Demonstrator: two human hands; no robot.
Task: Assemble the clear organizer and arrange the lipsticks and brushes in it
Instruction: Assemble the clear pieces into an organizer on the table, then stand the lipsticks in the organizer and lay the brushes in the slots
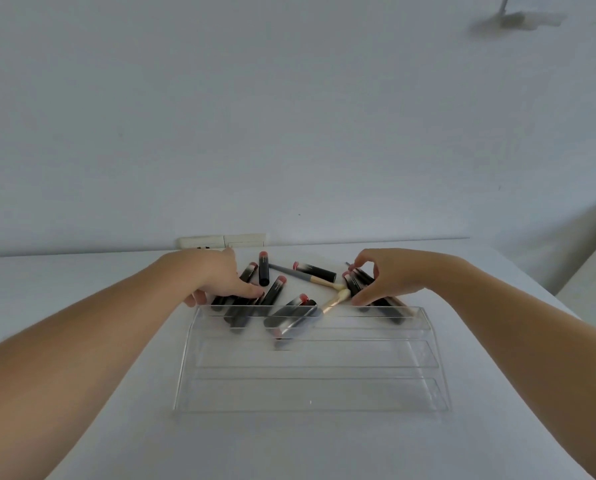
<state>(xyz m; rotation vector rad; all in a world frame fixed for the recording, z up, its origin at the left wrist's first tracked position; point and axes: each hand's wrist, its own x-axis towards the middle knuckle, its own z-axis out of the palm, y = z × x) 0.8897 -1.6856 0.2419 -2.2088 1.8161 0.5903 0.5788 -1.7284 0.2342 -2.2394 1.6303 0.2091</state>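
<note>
We see the clear organizer (312, 362) lying on the white bench (82, 427), nearest us, with 3 stepped tiers running left to right; all 3 tiers hold nothing. Just beyond its far wall lies the heap of lipsticks (275, 289) and brushes (334, 301), some seen through the clear plastic.

Left hand (220, 278): palm down on the left end of the heap, fingers bent over several dark lipstick tubes, fingertips touching them near the organizer's far left corner. Whether this grip closes round a tube or only presses on it we cannot tell.

Right hand (383, 275): at the right end of the heap, fingers and thumb curled round a bunch of dark lipsticks (357, 284), so this grip is closed on them. The bunch sits just behind the organizer's far right part.

Between the 2 hands, loose on the bench: an upright-looking tube (263, 273) with pink cap pointing away from us, another tube (315, 270) lying across, a grey-handled brush (300, 276) and a pale-handled brush crossing near the middle.

On the wall behind the bench, a white socket strip (222, 241)
</note>
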